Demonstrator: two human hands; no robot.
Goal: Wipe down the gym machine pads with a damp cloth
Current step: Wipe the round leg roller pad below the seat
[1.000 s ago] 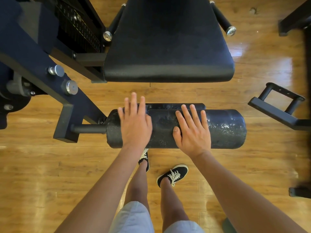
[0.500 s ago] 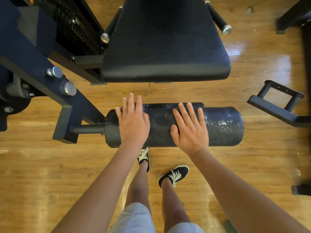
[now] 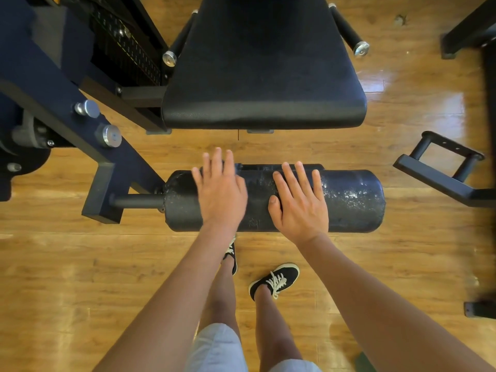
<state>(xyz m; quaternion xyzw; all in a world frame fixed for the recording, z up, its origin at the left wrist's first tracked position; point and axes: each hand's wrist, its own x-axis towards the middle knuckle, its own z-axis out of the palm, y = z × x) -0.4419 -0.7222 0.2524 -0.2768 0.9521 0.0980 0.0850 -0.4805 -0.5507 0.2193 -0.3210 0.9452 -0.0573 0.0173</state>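
Note:
A black cylindrical roller pad (image 3: pixel 354 201) lies crosswise on its steel arm just above the floor, its surface worn and speckled. My left hand (image 3: pixel 220 191) lies flat on the pad's left part, fingers straight and pointing away from me. My right hand (image 3: pixel 300 202) lies flat on the pad's middle, fingers spread. Neither hand holds anything. No cloth is in view. Beyond the roller is the wide black seat pad (image 3: pixel 264 73) of the machine.
The dark blue machine frame (image 3: pixel 53 84) with bolts and a weight stack fills the upper left. A black footrest bracket (image 3: pixel 445 167) stands at the right. Two handle grips (image 3: pixel 349 28) flank the seat. My feet in black sneakers (image 3: pixel 276 277) stand on the wooden floor.
Both hands stay flat on the roller pad. The left hand looks blurred and has shifted slightly to the right.

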